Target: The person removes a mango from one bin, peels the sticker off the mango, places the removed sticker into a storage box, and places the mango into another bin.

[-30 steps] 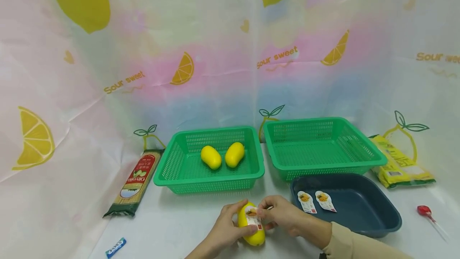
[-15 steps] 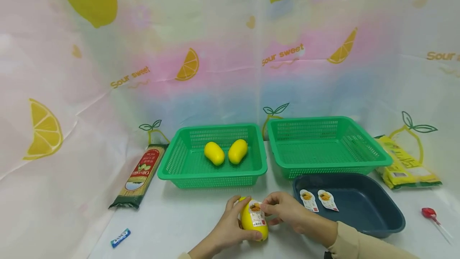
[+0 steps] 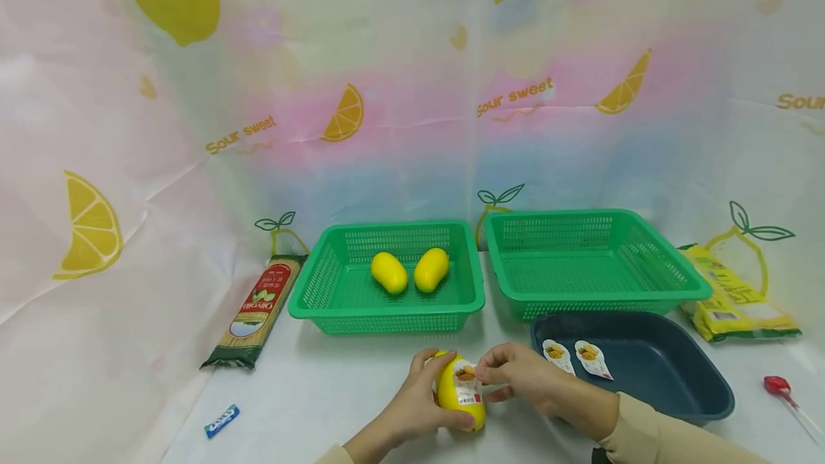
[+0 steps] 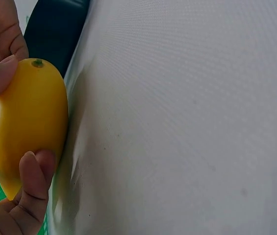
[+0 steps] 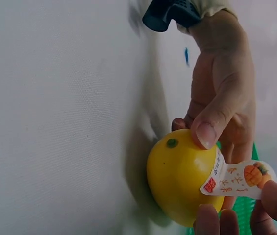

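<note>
Both hands on yellow mango [image 3: 459, 392]: left hand [image 3: 412, 407] fingers curled around it, right hand [image 3: 525, 378] fingers pinching its label [image 3: 467, 382].

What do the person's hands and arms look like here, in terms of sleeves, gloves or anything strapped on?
Both hands are bare, with no gloves or rings that show. The right hand comes out of a long beige sleeve that reaches the wrist. The left hand shows only a sliver of beige cuff at the picture's edge. In the right wrist view a dark device sits at the left wrist.
</note>
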Action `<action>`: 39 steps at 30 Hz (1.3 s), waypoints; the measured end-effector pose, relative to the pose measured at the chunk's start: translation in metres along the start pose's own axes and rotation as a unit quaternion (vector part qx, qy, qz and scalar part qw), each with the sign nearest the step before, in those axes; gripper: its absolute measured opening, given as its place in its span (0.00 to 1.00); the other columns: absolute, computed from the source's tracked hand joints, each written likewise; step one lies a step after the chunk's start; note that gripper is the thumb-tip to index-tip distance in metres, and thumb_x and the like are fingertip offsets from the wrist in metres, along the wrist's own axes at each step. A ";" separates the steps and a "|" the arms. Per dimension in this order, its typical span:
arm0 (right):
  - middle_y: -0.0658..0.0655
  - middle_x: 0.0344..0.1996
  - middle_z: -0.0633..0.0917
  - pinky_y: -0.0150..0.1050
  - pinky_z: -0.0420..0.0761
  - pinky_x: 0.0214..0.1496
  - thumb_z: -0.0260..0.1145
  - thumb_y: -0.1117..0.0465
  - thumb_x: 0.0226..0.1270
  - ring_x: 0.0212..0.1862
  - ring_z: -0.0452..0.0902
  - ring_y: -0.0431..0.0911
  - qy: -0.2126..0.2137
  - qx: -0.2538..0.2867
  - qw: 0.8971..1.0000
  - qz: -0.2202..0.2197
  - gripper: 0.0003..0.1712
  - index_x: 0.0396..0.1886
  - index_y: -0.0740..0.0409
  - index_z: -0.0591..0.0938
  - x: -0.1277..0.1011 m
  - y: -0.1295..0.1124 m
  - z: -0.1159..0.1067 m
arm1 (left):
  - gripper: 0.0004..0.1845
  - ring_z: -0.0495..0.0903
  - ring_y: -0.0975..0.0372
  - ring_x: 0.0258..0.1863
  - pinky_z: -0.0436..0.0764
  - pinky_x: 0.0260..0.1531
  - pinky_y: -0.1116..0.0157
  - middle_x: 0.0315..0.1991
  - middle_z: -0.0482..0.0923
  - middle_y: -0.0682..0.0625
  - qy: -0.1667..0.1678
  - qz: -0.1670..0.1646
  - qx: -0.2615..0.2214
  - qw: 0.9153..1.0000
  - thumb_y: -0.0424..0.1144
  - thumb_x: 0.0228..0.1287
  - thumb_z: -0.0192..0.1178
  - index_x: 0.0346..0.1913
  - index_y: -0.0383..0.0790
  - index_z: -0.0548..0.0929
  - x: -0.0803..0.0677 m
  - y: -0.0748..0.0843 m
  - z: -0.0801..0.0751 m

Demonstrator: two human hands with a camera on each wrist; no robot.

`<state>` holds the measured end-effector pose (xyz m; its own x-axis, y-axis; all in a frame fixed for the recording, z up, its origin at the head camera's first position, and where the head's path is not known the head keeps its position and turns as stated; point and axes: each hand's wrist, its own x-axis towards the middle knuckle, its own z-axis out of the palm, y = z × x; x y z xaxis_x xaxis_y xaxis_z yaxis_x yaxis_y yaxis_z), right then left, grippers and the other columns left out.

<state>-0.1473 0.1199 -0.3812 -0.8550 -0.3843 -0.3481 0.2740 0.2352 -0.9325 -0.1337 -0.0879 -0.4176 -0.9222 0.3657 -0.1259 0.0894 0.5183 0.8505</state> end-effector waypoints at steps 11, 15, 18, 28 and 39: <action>0.52 0.33 0.79 0.45 0.85 0.48 0.63 0.64 0.69 0.41 0.75 0.46 -0.001 -0.002 1.000 0.009 0.08 0.39 0.68 0.81 -0.003 -0.002 -0.003 | 0.51 0.63 0.40 0.68 0.67 0.63 0.36 0.73 0.52 0.34 -0.002 -0.002 0.002 1.000 0.47 0.42 0.80 0.72 0.43 0.67 0.001 0.001 -0.001; 0.52 0.35 0.80 0.46 0.85 0.49 0.64 0.63 0.69 0.41 0.76 0.45 -0.006 -0.006 1.000 0.000 0.10 0.40 0.68 0.81 -0.006 -0.004 -0.004 | 0.51 0.64 0.40 0.67 0.67 0.62 0.36 0.73 0.52 0.35 0.000 0.000 0.008 1.000 0.46 0.41 0.80 0.72 0.43 0.67 0.001 0.002 0.000; 0.52 0.37 0.81 0.46 0.85 0.50 0.62 0.63 0.70 0.42 0.76 0.45 -0.006 -0.012 1.000 -0.016 0.11 0.42 0.69 0.81 -0.008 -0.008 -0.009 | 0.51 0.65 0.41 0.67 0.68 0.62 0.36 0.74 0.52 0.35 0.004 0.004 0.008 1.000 0.45 0.40 0.80 0.72 0.44 0.67 0.001 0.003 0.001; 0.62 0.50 0.83 0.46 0.83 0.53 0.64 0.54 0.70 0.50 0.80 0.50 0.092 -0.111 0.989 -0.032 0.24 0.54 0.70 0.78 -0.027 -0.031 -0.072 | 0.52 0.64 0.41 0.67 0.76 0.58 0.46 0.75 0.48 0.33 0.001 0.001 -0.020 1.000 0.43 0.42 0.80 0.73 0.42 0.65 0.002 0.001 0.000; 0.60 0.41 0.85 0.45 0.79 0.42 0.63 0.52 0.72 0.37 0.80 0.47 0.182 -0.273 0.940 -0.090 0.25 0.54 0.69 0.77 -0.039 -0.032 -0.158 | 0.53 0.59 0.38 0.71 0.74 0.62 0.46 0.76 0.46 0.34 0.002 0.012 -0.040 0.999 0.43 0.43 0.80 0.74 0.42 0.63 0.011 -0.005 -0.001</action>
<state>-0.1923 0.2681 -0.3228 -0.9871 -0.1545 -0.0410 -0.0715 0.6565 -0.7509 -0.1449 -0.0870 -0.4227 -0.9218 0.3740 -0.1022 0.0818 0.4453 0.8917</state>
